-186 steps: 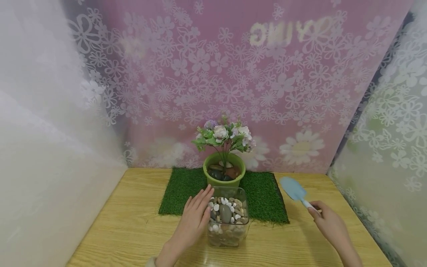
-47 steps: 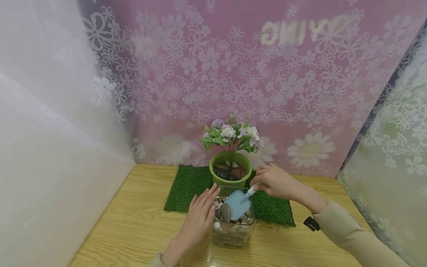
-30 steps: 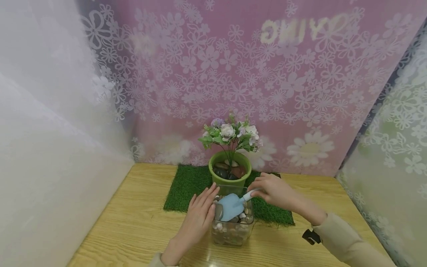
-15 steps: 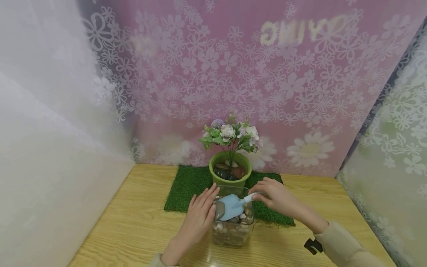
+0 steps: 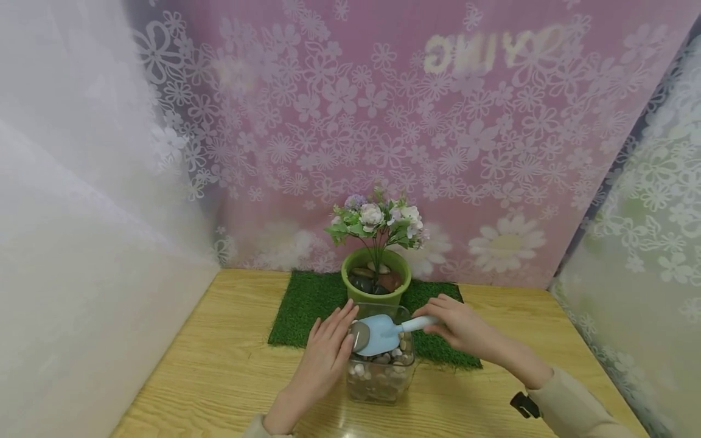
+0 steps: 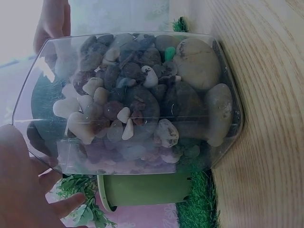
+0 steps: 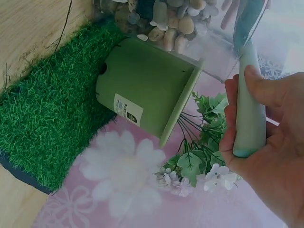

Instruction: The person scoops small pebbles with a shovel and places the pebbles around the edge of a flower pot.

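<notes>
My right hand [image 5: 460, 322] grips the white handle of a light blue trowel [image 5: 376, 333], whose blade lies inside the top of a clear square container [image 5: 378, 392]. Against the blade's tip sits a large grey-brown stone [image 5: 358, 336], by the container's left wall. Several smaller pebbles [image 6: 118, 99], white, brown and grey, fill the container. My left hand [image 5: 323, 356] rests with straight fingers along the container's left rim. In the right wrist view, fingers and thumb wrap the trowel handle [image 7: 249, 114].
Right behind the container stands a green flowerpot [image 5: 378, 298] with larger stones and artificial flowers [image 5: 378, 222]. It sits on a green grass mat [image 5: 303, 310] on the wooden table [image 5: 202, 365]. Floral curtains [image 5: 339, 121] hang at the back and sides.
The right hand brought the trowel from the right of the mat into the container. The large stone moved left with the blade, which now lies flatter. The left hand kept its place.
</notes>
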The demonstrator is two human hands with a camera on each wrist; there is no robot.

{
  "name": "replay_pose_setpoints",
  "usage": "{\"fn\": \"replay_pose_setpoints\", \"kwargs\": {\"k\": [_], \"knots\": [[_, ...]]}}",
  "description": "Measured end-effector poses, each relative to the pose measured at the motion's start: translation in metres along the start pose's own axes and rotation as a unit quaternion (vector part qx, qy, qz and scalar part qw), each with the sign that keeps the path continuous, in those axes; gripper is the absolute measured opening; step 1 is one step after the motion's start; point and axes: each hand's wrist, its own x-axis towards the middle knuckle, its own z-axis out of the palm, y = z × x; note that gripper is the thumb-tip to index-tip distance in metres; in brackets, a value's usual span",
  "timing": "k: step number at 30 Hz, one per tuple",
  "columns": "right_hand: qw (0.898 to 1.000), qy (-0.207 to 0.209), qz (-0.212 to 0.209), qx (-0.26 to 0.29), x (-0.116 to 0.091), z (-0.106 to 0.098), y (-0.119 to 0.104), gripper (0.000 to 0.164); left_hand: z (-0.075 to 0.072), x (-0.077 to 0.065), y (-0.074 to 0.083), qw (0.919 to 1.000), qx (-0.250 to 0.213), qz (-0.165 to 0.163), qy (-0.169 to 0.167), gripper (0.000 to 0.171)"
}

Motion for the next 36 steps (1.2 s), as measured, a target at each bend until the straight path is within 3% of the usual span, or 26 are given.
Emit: {"fn": "replay_pose_setpoints", "kwargs": {"k": [8,19,29,36], "knots": [[1.0,0.005,0.026,-0.015,-0.007,0.003,-0.001,0.024,0.0,0.001,-0.001,0.9999,-0.006,-0.006,-0.01,0.05],[0.995,0.086,0.022,-0.044,-0.023,0.008,0.002,0.03,0.001,0.0,0.0,1.0,-0.001,0.002,0.0,0.05],[0.992,0.118,0.053,-0.009,-0.033,-0.003,0.001,0.028,-0.001,0.001,0.002,0.9974,0.071,0.014,0.009,0.051],[0.987,0.135,0.063,-0.057,-0.033,-0.022,0.006,0.032,-0.004,0.001,0.003,0.9947,0.101,0.02,0.001,0.052]]}}
